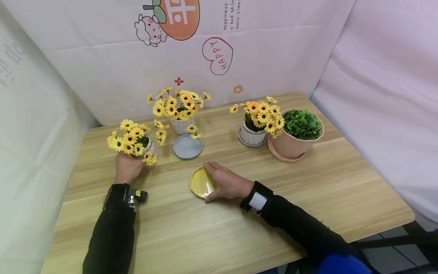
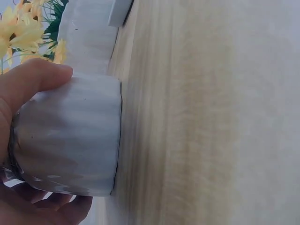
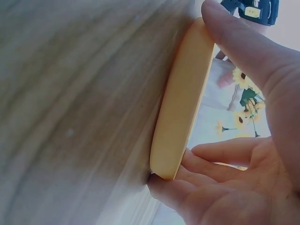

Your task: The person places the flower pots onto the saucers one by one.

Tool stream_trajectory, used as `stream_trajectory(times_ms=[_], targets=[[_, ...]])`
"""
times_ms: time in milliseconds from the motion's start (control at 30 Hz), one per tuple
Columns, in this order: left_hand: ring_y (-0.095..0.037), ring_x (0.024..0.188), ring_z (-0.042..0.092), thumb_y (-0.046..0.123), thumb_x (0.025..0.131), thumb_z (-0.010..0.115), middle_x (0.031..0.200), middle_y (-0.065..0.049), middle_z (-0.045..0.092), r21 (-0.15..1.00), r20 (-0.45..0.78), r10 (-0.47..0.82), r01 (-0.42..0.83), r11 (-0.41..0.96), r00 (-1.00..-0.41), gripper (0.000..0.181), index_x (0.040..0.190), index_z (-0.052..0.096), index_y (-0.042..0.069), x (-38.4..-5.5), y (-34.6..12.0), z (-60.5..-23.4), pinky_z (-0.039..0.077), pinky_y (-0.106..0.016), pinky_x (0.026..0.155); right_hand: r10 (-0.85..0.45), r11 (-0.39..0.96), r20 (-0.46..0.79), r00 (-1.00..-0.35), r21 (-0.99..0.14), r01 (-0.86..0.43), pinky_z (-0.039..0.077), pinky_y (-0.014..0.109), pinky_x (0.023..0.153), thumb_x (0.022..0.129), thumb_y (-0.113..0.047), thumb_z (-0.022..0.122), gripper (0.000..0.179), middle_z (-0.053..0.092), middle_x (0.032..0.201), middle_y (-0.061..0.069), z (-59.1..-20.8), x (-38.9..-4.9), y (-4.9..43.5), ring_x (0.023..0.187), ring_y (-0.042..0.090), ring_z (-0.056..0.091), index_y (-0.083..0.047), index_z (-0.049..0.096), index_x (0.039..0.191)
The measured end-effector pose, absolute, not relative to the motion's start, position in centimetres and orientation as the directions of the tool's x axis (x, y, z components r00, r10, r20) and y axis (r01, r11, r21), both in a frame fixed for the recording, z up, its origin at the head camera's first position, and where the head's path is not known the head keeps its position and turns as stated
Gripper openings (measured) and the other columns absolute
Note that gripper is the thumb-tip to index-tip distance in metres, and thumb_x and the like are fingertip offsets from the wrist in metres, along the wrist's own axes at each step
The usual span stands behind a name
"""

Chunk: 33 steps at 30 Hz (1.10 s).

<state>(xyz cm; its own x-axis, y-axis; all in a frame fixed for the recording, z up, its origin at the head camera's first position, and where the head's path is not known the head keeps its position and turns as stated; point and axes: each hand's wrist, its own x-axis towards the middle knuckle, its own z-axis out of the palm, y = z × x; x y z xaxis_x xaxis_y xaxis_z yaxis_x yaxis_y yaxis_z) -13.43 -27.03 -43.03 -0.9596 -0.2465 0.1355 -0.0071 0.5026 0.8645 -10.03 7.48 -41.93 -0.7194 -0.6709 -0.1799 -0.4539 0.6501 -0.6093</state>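
Observation:
At the table's left my left hand grips a white ribbed flowerpot of yellow daisies, thumb on one side and fingers on the other. In the left wrist view the pot's base is at or very near the wood; whether it touches I cannot tell. My right hand holds a round yellow saucer by its edge near the table's middle, the thumb and fingers on opposite sides of the rim. The right wrist view shows the saucer's side close to the tabletop.
A grey-blue saucer lies before a second white pot of daisies at the back. To the right, another daisy pot stands on a grey saucer, beside a pink pot with a green plant on a pink saucer.

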Motion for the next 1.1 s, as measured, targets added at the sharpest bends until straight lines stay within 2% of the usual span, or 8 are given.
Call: stream_trajectory(times_ms=[300, 833, 1100], targets=[[-0.031, 0.151, 0.046, 0.016, 0.086, 0.087, 0.158, -0.013, 0.054, 0.865, 0.1, -0.255, -0.042, 0.5, -0.962, 0.083, 0.157, 0.046, 0.01, -12.3, -27.1, -43.0, 0.032, -0.049, 0.13, -0.668, 0.654, -0.183, -0.722, -0.607, -0.451, 0.039, 0.044, 0.126, 0.08, -0.037, 0.094, 0.121, 0.032, 0.169, 0.025, -41.9, -10.0, 7.4, 0.154, 0.034, 0.04, 0.005, 0.02, 0.165], [-0.032, 0.144, 0.053, 0.014, 0.085, 0.087, 0.152, -0.016, 0.06, 0.857, 0.099, -0.227, -0.033, 0.514, -0.969, 0.078, 0.153, 0.05, 0.007, -9.8, -26.5, -42.9, 0.04, -0.051, 0.124, -0.668, 0.658, -0.19, -0.719, -0.603, -0.452, 0.038, 0.044, 0.127, 0.081, -0.038, 0.093, 0.121, 0.03, 0.169, 0.024, -42.0, -10.0, 7.4, 0.155, 0.035, 0.039, 0.005, 0.019, 0.166], [-0.034, 0.142, 0.055, 0.013, 0.084, 0.087, 0.151, -0.019, 0.06, 0.857, 0.058, -0.228, -0.069, 0.511, -0.972, 0.079, 0.153, 0.049, 0.003, -8.8, -26.1, -42.8, 0.042, -0.052, 0.123, -0.668, 0.661, -0.192, -0.719, -0.597, -0.455, 0.038, 0.044, 0.127, 0.081, -0.039, 0.093, 0.121, 0.031, 0.17, 0.024, -42.0, -10.1, 7.4, 0.155, 0.034, 0.038, 0.004, 0.019, 0.166]])
